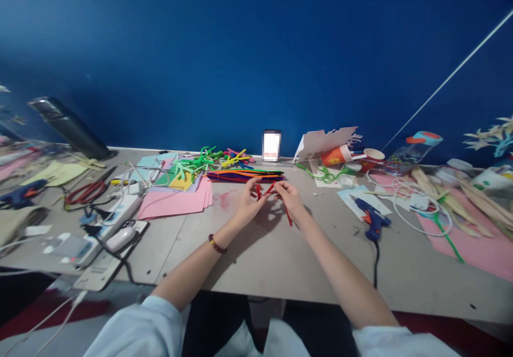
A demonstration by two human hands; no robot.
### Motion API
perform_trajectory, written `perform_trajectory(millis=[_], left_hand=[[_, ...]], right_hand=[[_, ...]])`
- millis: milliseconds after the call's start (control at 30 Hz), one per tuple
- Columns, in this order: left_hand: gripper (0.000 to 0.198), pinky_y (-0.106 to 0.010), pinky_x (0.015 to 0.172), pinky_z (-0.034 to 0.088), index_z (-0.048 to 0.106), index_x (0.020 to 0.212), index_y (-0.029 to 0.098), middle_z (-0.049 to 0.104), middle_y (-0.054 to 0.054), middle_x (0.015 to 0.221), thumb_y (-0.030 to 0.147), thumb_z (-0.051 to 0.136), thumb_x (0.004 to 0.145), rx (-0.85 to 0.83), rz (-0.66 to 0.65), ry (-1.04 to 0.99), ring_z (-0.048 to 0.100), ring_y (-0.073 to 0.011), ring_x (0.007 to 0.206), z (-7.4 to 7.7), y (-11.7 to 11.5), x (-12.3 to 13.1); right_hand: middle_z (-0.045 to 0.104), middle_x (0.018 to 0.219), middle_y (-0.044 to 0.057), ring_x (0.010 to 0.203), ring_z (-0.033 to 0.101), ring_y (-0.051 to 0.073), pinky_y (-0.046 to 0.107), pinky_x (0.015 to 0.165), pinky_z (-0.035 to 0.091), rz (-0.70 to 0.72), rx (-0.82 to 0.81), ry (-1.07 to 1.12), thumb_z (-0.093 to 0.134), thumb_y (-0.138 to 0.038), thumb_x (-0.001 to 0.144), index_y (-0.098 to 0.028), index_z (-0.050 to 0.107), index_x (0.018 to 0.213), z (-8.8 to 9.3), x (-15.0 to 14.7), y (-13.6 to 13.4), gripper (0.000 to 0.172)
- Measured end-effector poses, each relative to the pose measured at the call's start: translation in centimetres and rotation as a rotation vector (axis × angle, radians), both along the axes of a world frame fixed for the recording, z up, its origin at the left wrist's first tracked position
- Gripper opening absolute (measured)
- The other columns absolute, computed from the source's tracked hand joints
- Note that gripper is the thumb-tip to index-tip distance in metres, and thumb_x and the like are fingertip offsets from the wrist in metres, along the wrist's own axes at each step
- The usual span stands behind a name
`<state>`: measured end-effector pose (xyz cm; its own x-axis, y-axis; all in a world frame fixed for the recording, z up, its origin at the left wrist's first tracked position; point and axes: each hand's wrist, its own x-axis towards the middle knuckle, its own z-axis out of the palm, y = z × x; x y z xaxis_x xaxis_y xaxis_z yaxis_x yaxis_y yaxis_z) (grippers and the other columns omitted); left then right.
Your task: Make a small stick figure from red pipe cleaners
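Note:
My left hand and my right hand hover close together above the grey tabletop. Between them, both hands pinch a bent red pipe cleaner, whose lower end sticks out below my right hand. Just beyond my fingers lies a flat bundle of purple, orange and green pipe cleaners. Sheets of pink craft paper lie to the left of my left hand. A blue glue gun rests to the right of my right hand.
Green pipe cleaner shapes sit on coloured paper at the back. A white power strip, red-handled scissors, and a second glue gun lie left. Paper cups, white cables, and wooden strips lie right.

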<state>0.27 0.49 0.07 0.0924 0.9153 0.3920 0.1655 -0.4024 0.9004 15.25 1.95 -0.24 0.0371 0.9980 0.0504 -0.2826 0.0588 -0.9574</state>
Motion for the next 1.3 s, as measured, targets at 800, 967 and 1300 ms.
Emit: perform_trajectory(millis=[800,967,1300], left_hand=[[0.017,-0.040,0.093,0.046,0.067,0.079,0.019,0.040,-0.010,0.132,0.035,0.060,0.083,0.167,0.130,0.143,0.052,-0.0229,0.113,0.1,0.2,-0.4],[0.023,-0.034,0.090,0.046,0.066,0.069,0.017,0.051,-0.010,0.117,0.040,0.068,0.074,-0.192,-0.108,-0.124,0.050,-0.0242,0.113,0.4,0.2,-0.3],[0.032,-0.024,0.071,0.047,0.061,0.065,0.014,0.055,-0.004,0.098,0.041,0.078,0.061,-0.611,-0.436,-0.401,0.053,-0.0099,0.073,1.3,-0.1,-0.3]], right_hand=[[0.047,0.048,-0.007,0.040,0.034,0.006,0.021,0.038,0.025,0.053,0.011,-0.102,0.072,-0.046,0.064,-0.020,0.067,0.085,0.0,-1.0,-1.1,0.034],[0.050,0.054,-0.005,0.045,0.033,0.007,0.023,0.042,0.025,0.100,0.100,-0.186,0.070,-0.046,0.066,-0.021,0.069,0.077,0.2,0.3,-0.7,0.028],[0.055,0.060,-0.005,0.048,0.037,0.006,0.022,0.045,0.027,0.219,0.046,-0.123,0.072,-0.048,0.067,-0.020,0.067,0.075,0.3,0.6,-0.6,0.029]])
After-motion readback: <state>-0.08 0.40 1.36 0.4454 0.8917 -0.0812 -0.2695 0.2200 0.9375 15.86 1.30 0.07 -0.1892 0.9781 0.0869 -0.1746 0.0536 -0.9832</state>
